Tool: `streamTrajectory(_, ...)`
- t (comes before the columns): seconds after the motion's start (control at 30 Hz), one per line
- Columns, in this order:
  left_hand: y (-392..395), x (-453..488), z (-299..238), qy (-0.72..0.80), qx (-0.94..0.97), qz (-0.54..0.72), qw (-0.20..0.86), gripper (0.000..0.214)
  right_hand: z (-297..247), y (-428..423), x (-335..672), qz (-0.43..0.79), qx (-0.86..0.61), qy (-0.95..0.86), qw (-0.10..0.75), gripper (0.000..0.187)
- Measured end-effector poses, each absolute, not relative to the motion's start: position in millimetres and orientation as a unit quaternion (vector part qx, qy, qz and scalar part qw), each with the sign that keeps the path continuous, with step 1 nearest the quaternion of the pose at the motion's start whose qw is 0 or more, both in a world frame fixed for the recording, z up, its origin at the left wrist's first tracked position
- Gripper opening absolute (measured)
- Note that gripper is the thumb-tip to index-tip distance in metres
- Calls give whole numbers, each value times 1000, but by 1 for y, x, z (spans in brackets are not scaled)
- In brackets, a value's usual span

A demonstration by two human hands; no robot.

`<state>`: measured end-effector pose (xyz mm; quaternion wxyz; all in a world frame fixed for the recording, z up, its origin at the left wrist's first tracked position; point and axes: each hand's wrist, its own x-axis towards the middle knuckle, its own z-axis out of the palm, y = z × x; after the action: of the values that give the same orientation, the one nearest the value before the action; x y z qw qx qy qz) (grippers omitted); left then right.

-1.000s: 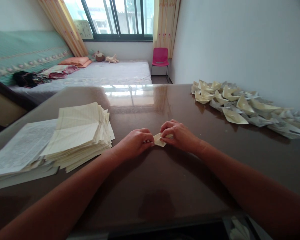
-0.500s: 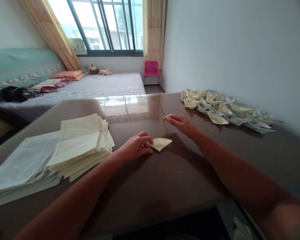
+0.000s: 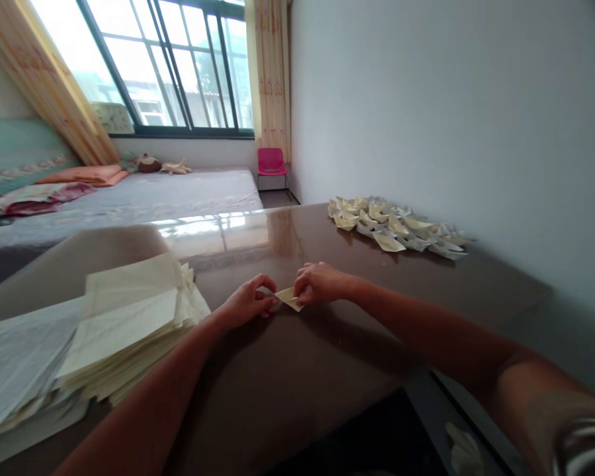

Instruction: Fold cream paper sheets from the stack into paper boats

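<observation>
A small cream paper boat [image 3: 289,299] is between my two hands, low over the brown table. My left hand [image 3: 250,299] pinches its left tip between thumb and fingers. From the other side, my right hand [image 3: 321,283] has its fingers closed on the boat's right part, hiding that end. Further off to the right, several finished paper boats [image 3: 389,242], cream and grey, are clustered on the table. To the left of my left arm lies a thick stack of cream paper sheets [image 3: 129,324].
Greyish printed sheets [image 3: 24,357] lie left of the cream stack. The glossy brown table [image 3: 277,377] reaches toward a white wall on the right. Beyond it are a bed [image 3: 203,192] and a pink chair [image 3: 271,162]. Something pale [image 3: 462,449] shows below the table's near edge.
My right hand has come down and left from above the table and now grips the boat. My left hand stays at its left end. The view has shifted to the right and up.
</observation>
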<state>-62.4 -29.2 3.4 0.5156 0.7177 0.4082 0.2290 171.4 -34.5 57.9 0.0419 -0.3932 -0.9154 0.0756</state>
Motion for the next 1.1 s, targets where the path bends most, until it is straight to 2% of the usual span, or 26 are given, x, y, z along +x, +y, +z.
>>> streamTrajectory(0.1,-32,-58,8,437,728,229,475,39,65,-45,177,16,-419,-907,45,15)
streamTrajectory(0.33,-33,-54,5,470,759,239,381,41,80,-40,294,73,-578,-811,54,18)
streamTrajectory(0.47,-25,-54,-8,456,788,251,329,36,88,-25,378,53,-671,-737,60,37)
streamTrajectory(0.57,-22,-55,-12,469,791,246,307,34,93,-10,407,28,-718,-693,59,41)
streamTrajectory(0.77,-28,-53,-6,475,783,260,307,31,76,44,377,6,-751,-660,18,27)
streamTrajectory(0.9,-30,-53,-4,474,780,256,318,31,62,75,354,-12,-774,-633,-20,35)
streamTrajectory(1.1,-32,-53,0,465,772,255,349,30,58,91,348,-39,-794,-605,-36,36)
